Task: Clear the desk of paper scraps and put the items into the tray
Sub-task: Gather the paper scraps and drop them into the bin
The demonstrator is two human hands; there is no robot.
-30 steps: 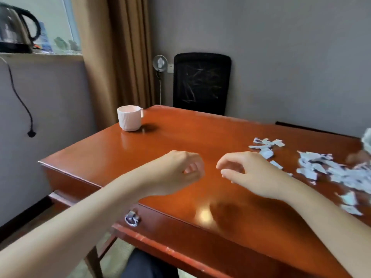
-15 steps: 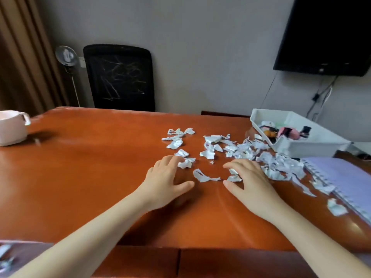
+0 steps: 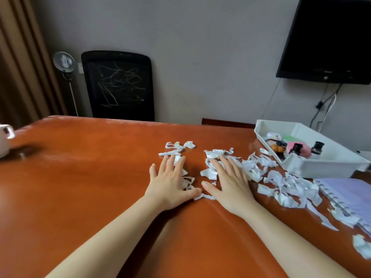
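Right, both hands are flat on the desk (image 3: 90, 177). The left hand (image 3: 170, 183) lies palm down, fingers straight and slightly fanned, thumb stuck out to the right. Its fingertips cover a few of the paper scraps (image 3: 289, 187), and more peek out along its right edge. The right hand (image 3: 230, 183) sits just beside it, also palm down, fingers straight and close together, resting on a clump of scraps. The two thumbs nearly meet, with one torn strip (image 3: 204, 196) lying between their tips.

The scraps are strewn across the right half of the desk. A small cluster lies just beyond the left fingertips, a band runs past the right hand, and the thickest heap sits between that hand and the tray (image 3: 325, 164). Some spill onto the edge of a lilac spiral notebook (image 3: 353, 195), which lies near the tray on its near side.

The tray, white, stands at the far right of the desk. It holds small items: two dark-capped bottles (image 3: 317, 147), something pink (image 3: 302, 150) and an orange-and-black piece I can't make out.

Over at the left edge a pale mug (image 3: 3, 143) is half cut off. Behind the desk a black chair back (image 3: 118, 87) leans against the wall, and a dark screen (image 3: 329, 37) hangs upper right.
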